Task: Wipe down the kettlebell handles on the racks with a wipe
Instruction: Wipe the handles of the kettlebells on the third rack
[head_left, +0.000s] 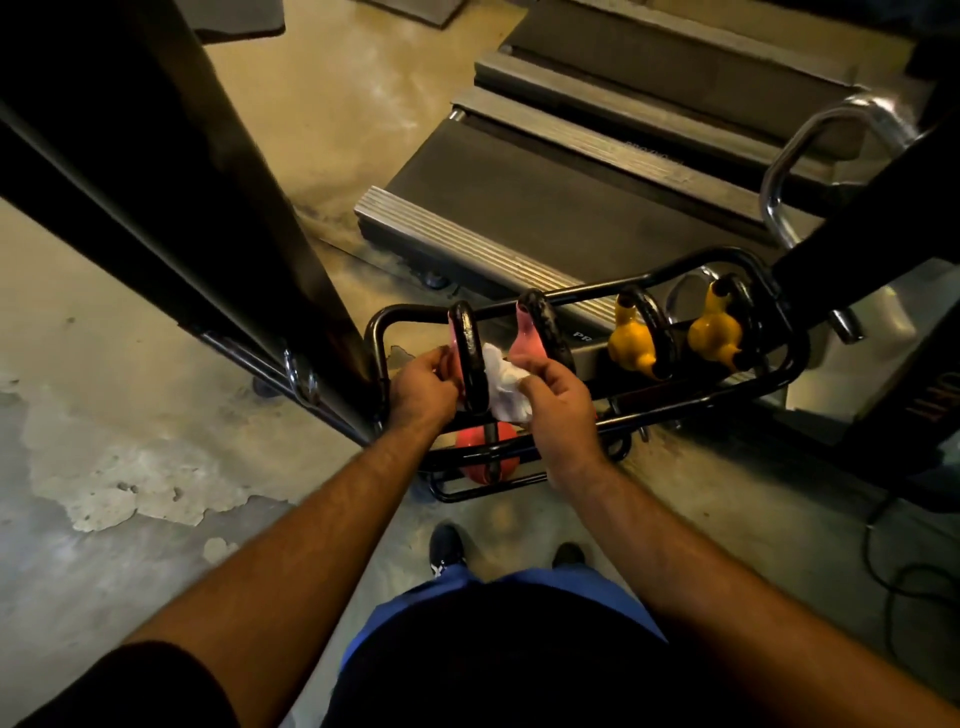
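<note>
Wipe is bunching in right hand, fingers curled pinching it, at 3 o'clock of black handle; left hand is gripping pink kettlebell.

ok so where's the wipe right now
In the head view the white wipe is pinched in the right hand, against the leftmost pink kettlebell's black handle.

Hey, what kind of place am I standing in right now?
Most likely a gym. A black rack holds pink and yellow kettlebells, treadmill decks sit just behind it on a worn concrete floor, and your right hand holds a white wipe against a kettlebell handle.
</note>
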